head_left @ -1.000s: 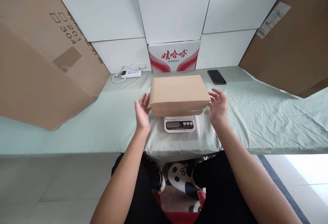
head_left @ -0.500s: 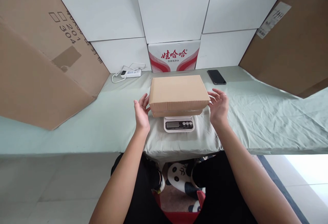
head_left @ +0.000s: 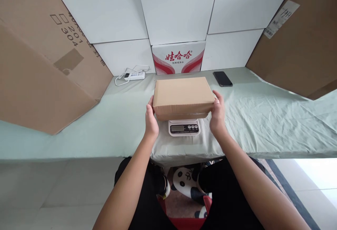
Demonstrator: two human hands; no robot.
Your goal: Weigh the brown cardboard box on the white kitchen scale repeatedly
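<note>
My left hand (head_left: 151,119) and right hand (head_left: 217,115) clasp the ends of a closed cardboard box (head_left: 183,96). It sits on a white kitchen scale (head_left: 184,128) at the desk's (head_left: 110,132) near edge.

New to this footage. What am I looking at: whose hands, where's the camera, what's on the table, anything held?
There is no machine here: these are a person's two bare hands, filmed by a camera worn on the head, looking forward and down. So the arms enter from the bottom edge.

The left hand and right hand press against the two short sides of a closed cardboard box. The box sits on a small white kitchen scale, whose display is too small to read.

All of it is on a table covered by a pale green cloth. Further back lie a black phone and a white power strip. White boxes are stacked behind, and large brown cartons lean in from both sides.
</note>
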